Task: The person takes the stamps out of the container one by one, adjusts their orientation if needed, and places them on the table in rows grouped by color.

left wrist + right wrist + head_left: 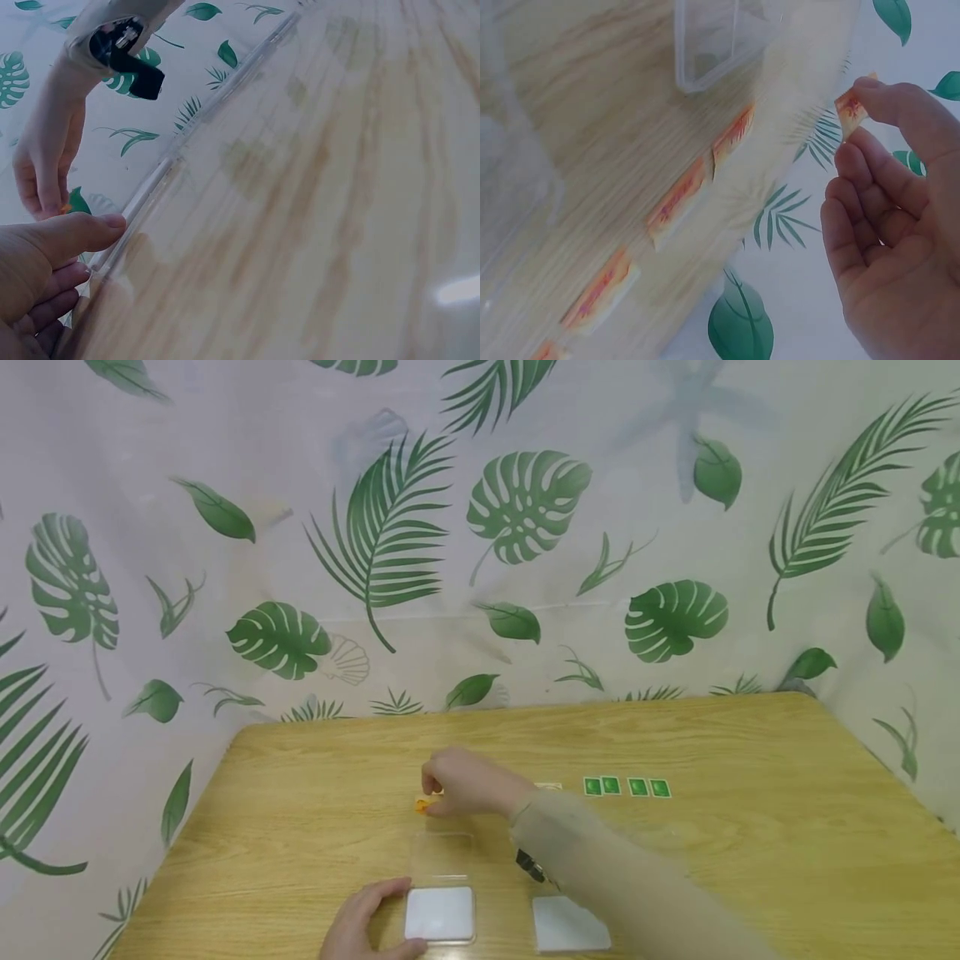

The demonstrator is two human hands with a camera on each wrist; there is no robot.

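Observation:
My right hand (468, 783) pinches a small orange card (850, 109) between thumb and forefinger, above the table. In the right wrist view, several more orange cards (679, 204) lie in a row on the wood. My left hand (363, 922) grips the left side of a clear plastic box (474, 935), thumb at the near edge and a finger at the far corner. Inside the box is a white rectangular piece (440, 912). The left thumb (94, 230) shows at the clear edge in the left wrist view.
Several green cards (638, 787) lie in a row toward the back right of the wooden table (787, 827). A clear lid (442, 853) lies behind the box. Partly under the right forearm sits another white rectangular piece (566, 925). Leaf-patterned sheeting (540, 635) hangs behind.

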